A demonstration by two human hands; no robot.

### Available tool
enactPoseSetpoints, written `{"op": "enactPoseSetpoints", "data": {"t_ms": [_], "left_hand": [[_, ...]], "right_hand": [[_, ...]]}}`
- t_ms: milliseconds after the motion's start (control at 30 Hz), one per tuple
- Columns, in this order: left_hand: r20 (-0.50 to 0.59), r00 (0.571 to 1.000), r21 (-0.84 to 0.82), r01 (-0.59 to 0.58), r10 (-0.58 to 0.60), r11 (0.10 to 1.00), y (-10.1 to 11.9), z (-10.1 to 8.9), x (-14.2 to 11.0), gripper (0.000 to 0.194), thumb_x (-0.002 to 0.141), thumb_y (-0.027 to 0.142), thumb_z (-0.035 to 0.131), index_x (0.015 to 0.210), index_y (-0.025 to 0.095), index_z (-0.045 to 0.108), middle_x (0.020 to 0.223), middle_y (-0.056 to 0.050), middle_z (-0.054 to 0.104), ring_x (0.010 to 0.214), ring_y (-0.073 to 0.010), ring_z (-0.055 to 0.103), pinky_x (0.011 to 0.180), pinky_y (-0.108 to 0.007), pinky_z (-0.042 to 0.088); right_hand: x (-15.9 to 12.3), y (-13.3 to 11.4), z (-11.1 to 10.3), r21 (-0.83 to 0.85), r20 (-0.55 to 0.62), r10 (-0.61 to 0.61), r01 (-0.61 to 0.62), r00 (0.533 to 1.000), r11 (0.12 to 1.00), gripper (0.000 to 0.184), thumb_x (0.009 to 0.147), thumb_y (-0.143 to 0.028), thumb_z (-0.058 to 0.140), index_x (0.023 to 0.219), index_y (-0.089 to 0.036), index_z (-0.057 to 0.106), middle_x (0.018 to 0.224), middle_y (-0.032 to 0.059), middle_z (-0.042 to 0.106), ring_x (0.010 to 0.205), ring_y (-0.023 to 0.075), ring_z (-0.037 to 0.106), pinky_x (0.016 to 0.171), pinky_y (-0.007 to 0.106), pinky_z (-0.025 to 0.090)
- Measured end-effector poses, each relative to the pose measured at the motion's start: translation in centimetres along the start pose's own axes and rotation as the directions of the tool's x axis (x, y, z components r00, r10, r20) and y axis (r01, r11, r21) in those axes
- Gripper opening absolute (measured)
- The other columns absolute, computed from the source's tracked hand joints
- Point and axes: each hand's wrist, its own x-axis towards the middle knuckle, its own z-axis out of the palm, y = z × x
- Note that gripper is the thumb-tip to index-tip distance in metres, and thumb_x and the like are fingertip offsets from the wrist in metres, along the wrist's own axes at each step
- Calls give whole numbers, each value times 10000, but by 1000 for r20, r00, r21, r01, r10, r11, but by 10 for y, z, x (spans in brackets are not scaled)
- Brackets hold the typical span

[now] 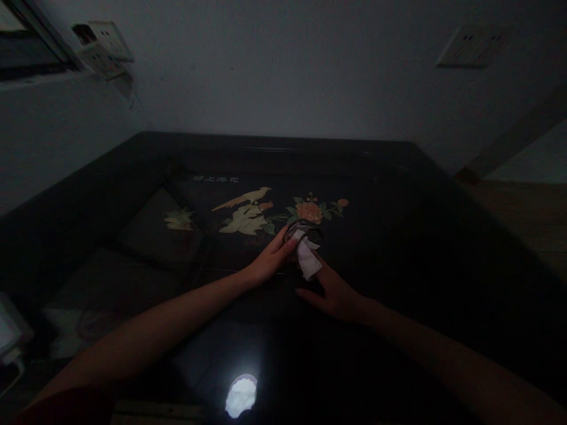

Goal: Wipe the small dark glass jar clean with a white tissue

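Observation:
Above the dark glossy tabletop, my left hand (272,257) is closed around a small, shiny, see-through object with a dark curved rim (316,235). It looks like a drinking glass, but the dim light hides its exact kind. A crumpled white tissue (309,260) lies against this object and hangs down from it. My right hand (334,289) comes from the right with its fingers at the tissue, partly hidden behind it. The right thumb sticks out to the left, apart from the tissue.
The black table (274,140) has an inlaid picture of birds (243,218) and a flower (309,212). It stands against a pale wall (283,77) with sockets (472,46). A white device with a cable (11,330) is at the left edge. A bright light reflection shows near the front.

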Motion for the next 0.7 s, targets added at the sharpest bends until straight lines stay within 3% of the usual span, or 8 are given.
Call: {"op": "enactPoseSetpoints", "data": {"t_ms": [100,200,333,433,567,700], "left_hand": [[7,1000,15,-12,12,1000,1,1,0,586,788,481,649,1299,256,472,1254,-73,562,1134,-263,520,921,-367,443],[-2,1000,-12,-11,11,1000,3,3,-1,560,803,465,638,1298,263,472,1267,-67,557,1166,-261,503,940,-370,435],[9,1000,-55,-7,8,998,3,3,-1,547,804,448,642,1292,266,472,1293,-67,545,1175,-261,500,938,-374,438],[30,999,-79,-9,11,997,1,3,1,549,818,452,624,1304,268,449,1305,-79,532,1147,-258,519,888,-360,466],[48,998,-88,-25,30,996,-1,2,2,541,828,452,611,1300,246,446,1319,-101,510,1142,-265,518,860,-353,479],[39,999,-72,-7,10,997,0,1,1,550,832,451,607,1313,247,434,1321,-102,506,1151,-268,510,885,-359,463]], "right_hand": [[0,0,0,-44,24,4,-3,1000,999,651,897,-381,492,1428,-87,255,1409,219,429,1320,282,410,1040,449,426],[2,4,-1,-198,6,10,-8,1000,980,576,909,-376,473,1381,-68,354,1359,221,492,1268,299,472,999,462,462],[6,10,-7,-461,-12,-41,31,999,887,469,919,-339,478,1335,-126,449,1291,170,579,1196,288,542,972,473,469],[8,11,-13,-594,-11,-97,71,995,801,413,920,-313,488,1295,-143,502,1339,161,541,1238,287,505,1013,505,413],[8,10,-13,-606,-6,-67,50,998,794,425,915,-295,497,1302,-121,495,1357,174,519,1230,304,508,989,525,421],[5,9,-6,-447,-5,-7,4,1000,894,497,916,-310,484,1364,-106,416,1308,187,558,1217,308,518,965,508,458]]}}
